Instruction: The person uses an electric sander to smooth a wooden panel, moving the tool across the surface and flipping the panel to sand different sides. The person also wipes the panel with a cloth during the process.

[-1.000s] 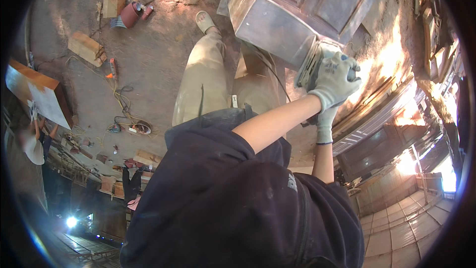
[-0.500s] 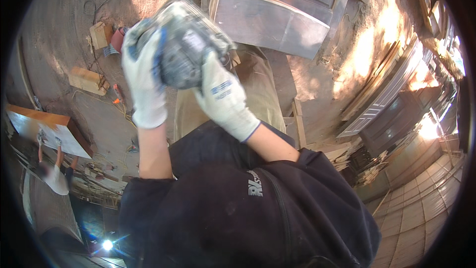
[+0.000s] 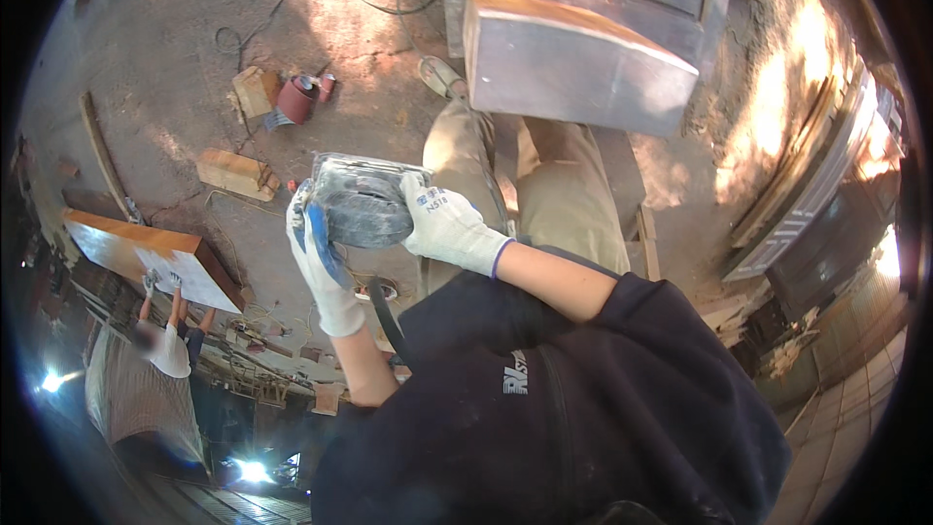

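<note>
Beyond the right hand (image 3: pixel 449 228), a grey panelled wooden door (image 3: pixel 583 0) lying on the dusty earth floor (image 3: pixel 175 58), with a smooth slanted grey board (image 3: pixel 573 63) before it. Between both gloved hands, held up over the lap, a dust-caked grey power sander (image 3: pixel 362 202), rounded body with a flat rectangular pad; gripped at its left side by the left hand (image 3: pixel 321 267) in a white knit glove with blue coating, fingers curled round it, and at its right side by the right hand, fingers clasped over the housing. Left of the left hand, on the floor, a pale wood block (image 3: pixel 236 173) and a reddish sandpaper roll (image 3: pixel 296 99).
</note>
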`<state>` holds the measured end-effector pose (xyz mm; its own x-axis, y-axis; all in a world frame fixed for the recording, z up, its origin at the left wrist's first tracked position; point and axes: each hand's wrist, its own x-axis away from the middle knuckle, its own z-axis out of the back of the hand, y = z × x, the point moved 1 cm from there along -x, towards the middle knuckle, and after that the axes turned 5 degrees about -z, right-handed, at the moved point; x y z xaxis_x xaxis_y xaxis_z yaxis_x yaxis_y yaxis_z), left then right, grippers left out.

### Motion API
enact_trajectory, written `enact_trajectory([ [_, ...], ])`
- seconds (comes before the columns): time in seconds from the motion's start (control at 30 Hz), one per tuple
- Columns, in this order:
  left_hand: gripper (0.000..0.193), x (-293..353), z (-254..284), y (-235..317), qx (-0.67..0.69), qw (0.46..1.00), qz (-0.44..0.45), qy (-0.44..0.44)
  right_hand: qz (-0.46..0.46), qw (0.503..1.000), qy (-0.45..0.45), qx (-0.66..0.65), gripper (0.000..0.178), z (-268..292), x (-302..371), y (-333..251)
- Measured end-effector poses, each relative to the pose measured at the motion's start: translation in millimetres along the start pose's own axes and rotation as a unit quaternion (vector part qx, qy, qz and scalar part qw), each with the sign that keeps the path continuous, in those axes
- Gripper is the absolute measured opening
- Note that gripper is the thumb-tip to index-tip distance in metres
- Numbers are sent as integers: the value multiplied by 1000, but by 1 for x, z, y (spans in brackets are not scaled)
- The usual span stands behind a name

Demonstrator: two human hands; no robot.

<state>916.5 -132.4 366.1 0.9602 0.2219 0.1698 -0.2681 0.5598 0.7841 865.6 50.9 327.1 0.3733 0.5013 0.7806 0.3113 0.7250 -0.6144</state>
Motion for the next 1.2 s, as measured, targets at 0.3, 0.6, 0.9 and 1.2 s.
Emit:
enact_trajectory([
  [0.3, 40, 38, -108, -6, 257, 829, 345, 357, -91, 913, 126, -376, 46, 69, -139, -70],
  [0.6, 36, -25, -162, 31, 158, 953, 178, 190, 32, 675, 107, -729, 12, 352, -288, 64],
  [0.9, 58, -139, -252, 91, -162, 975, 99, 117, -144, 908, 365, 148, 25, 494, -233, 366],
  [1.2, 57, -142, -274, 84, -179, 973, 95, 109, -254, 867, 258, 342, 24, 544, -213, 588],
])
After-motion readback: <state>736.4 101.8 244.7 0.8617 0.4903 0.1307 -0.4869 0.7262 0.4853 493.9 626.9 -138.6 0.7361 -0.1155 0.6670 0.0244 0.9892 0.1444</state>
